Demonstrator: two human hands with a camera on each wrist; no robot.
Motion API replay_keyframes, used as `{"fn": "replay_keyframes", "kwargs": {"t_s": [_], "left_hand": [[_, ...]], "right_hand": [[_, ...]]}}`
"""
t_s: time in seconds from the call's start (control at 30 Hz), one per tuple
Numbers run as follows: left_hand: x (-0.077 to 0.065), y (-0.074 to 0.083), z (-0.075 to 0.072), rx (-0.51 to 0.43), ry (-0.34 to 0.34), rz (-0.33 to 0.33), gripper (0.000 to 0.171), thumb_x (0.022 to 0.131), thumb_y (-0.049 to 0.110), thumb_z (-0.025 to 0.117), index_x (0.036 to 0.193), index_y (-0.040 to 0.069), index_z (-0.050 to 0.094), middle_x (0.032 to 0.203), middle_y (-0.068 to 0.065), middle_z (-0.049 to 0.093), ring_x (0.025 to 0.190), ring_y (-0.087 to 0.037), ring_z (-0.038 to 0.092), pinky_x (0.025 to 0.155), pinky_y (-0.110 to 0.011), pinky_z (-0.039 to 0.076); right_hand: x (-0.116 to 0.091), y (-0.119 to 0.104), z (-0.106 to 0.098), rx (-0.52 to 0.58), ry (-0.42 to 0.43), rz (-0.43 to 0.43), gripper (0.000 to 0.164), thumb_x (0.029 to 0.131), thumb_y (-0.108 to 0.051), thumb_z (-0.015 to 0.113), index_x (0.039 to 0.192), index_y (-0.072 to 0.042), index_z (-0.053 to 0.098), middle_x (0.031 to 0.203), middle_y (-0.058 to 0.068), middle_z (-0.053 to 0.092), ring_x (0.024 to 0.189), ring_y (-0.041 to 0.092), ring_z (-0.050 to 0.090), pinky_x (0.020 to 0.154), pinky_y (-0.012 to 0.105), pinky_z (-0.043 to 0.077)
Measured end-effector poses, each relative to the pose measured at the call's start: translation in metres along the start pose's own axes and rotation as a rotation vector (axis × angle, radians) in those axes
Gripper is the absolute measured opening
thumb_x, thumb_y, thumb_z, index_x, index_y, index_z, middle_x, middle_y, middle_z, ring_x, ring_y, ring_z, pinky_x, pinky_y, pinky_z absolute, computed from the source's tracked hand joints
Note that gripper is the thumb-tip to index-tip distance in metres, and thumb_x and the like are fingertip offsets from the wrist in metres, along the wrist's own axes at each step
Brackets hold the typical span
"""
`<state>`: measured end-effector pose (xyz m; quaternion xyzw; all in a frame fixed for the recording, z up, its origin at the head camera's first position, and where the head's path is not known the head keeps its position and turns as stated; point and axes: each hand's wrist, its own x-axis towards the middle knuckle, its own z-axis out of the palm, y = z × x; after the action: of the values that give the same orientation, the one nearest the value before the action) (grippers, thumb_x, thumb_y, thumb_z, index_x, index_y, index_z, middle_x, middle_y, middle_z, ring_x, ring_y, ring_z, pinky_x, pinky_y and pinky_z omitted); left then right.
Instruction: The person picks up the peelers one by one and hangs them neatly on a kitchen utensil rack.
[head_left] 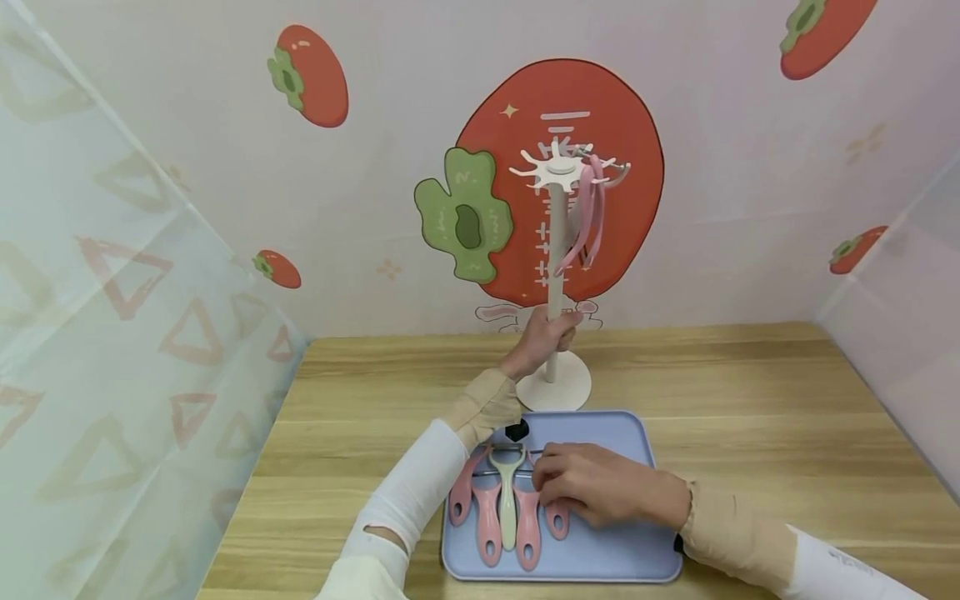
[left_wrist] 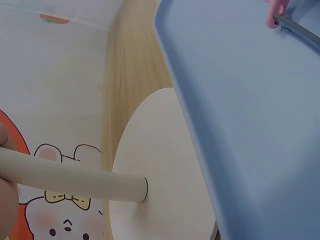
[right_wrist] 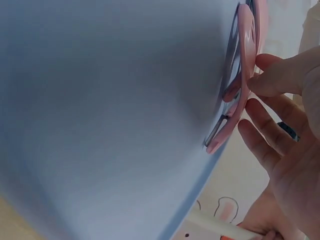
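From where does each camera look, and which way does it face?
Head: worn on the head, facing forward and down at the tray; left grip and right grip show.
Left wrist: worn there, facing stand base and tray; left grip partly shows.
Right wrist: worn there, facing tray and pink peeler; both grips show.
Both wrist views share the tray.

Free room over counter (head_left: 750, 392) right of stand (head_left: 558, 242), over near right part of tray (head_left: 615, 550). Left forearm (head_left: 423, 467) bars tray's far left corner; left hand (head_left: 542, 340) on stand blocks middle; peelers (head_left: 528, 525) crowd tray's left half.
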<state>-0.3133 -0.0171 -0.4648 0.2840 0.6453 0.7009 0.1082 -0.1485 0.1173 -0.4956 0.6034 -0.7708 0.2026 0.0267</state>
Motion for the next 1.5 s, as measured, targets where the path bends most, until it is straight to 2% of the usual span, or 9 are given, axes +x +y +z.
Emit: {"fn": "replay_keyframes", "kwargs": {"t_s": [0.13,0.27,0.57,0.77,1.03,1.17,1.33,1.43,1.5], "left_hand": [[0.000,0.000,-0.001,0.007,0.010,-0.005,0.046,0.104,0.020,0.052,0.062,0.006,0.039,0.052,0.005,0.032,0.045,-0.012,0.028,0.048,-0.028,0.024],[-0.001,-0.001,-0.001,0.012,0.016,-0.006,0.045,0.104,0.019,0.051,0.063,0.004,0.039,0.052,0.005,0.031,0.045,-0.012,0.028,0.048,-0.028,0.024],[0.001,-0.002,0.001,0.000,0.006,0.007,0.045,0.105,0.016,0.050,0.062,0.006,0.039,0.051,0.006,0.032,0.045,-0.012,0.029,0.048,-0.028,0.024],[0.001,-0.003,0.000,-0.002,0.008,0.010,0.046,0.104,0.018,0.051,0.061,0.006,0.038,0.051,0.004,0.031,0.045,-0.012,0.027,0.048,-0.028,0.023],[0.002,-0.003,-0.001,-0.003,-0.002,0.015,0.047,0.106,0.015,0.049,0.064,-0.001,0.036,0.051,0.004,0.030,0.045,-0.014,0.026,0.047,-0.029,0.023],[0.004,-0.001,0.000,-0.003,0.008,0.023,0.047,0.106,0.014,0.050,0.064,-0.001,0.036,0.051,0.005,0.030,0.045,-0.013,0.025,0.048,-0.029,0.022],[0.003,0.001,0.000,-0.013,0.011,0.008,0.048,0.105,0.015,0.052,0.061,0.003,0.036,0.051,0.004,0.030,0.045,-0.012,0.025,0.048,-0.028,0.023],[0.002,-0.001,0.000,-0.010,0.006,0.010,0.047,0.105,0.016,0.051,0.061,0.004,0.037,0.051,0.003,0.030,0.045,-0.013,0.026,0.047,-0.029,0.024],[0.001,-0.003,0.000,-0.015,0.005,0.013,0.045,0.104,0.013,0.050,0.062,0.003,0.037,0.051,0.003,0.031,0.044,-0.013,0.027,0.047,-0.029,0.025]], "right_hand": [[-0.001,0.001,0.000,-0.029,0.009,0.015,0.020,0.089,-0.001,0.073,0.091,-0.020,0.078,0.107,-0.006,0.068,0.102,0.012,0.059,0.090,0.033,0.054],[-0.002,0.001,0.000,-0.044,-0.013,0.043,0.018,0.091,-0.003,0.072,0.095,-0.020,0.078,0.109,-0.006,0.069,0.103,0.011,0.060,0.091,0.032,0.054],[-0.003,0.001,-0.002,-0.118,-0.090,0.095,0.023,0.090,-0.003,0.074,0.101,-0.022,0.079,0.110,-0.008,0.065,0.094,0.007,0.062,0.084,0.027,0.055],[-0.004,0.002,-0.017,-0.146,-0.071,0.120,0.024,0.087,-0.001,0.075,0.101,-0.021,0.078,0.107,-0.008,0.063,0.092,0.006,0.061,0.078,0.025,0.055],[-0.008,0.009,-0.054,-0.136,0.035,0.174,0.022,0.084,-0.004,0.080,0.100,-0.019,0.076,0.102,-0.008,0.064,0.086,0.005,0.061,0.074,0.024,0.055],[-0.010,0.013,-0.073,-0.149,0.141,0.139,0.023,0.081,-0.010,0.085,0.100,-0.019,0.074,0.099,-0.011,0.064,0.083,0.005,0.060,0.074,0.025,0.055],[-0.012,0.012,-0.093,-0.145,0.298,0.077,0.027,0.078,-0.013,0.087,0.101,-0.016,0.074,0.102,-0.008,0.066,0.089,0.005,0.061,0.077,0.024,0.053],[-0.014,0.012,-0.104,-0.127,0.366,0.101,0.026,0.080,-0.017,0.087,0.103,-0.015,0.075,0.103,-0.008,0.067,0.092,0.007,0.060,0.080,0.022,0.052],[-0.015,0.013,-0.110,-0.120,0.410,0.104,0.030,0.077,-0.015,0.089,0.104,-0.014,0.075,0.103,-0.007,0.068,0.093,0.008,0.061,0.081,0.021,0.052]]}}
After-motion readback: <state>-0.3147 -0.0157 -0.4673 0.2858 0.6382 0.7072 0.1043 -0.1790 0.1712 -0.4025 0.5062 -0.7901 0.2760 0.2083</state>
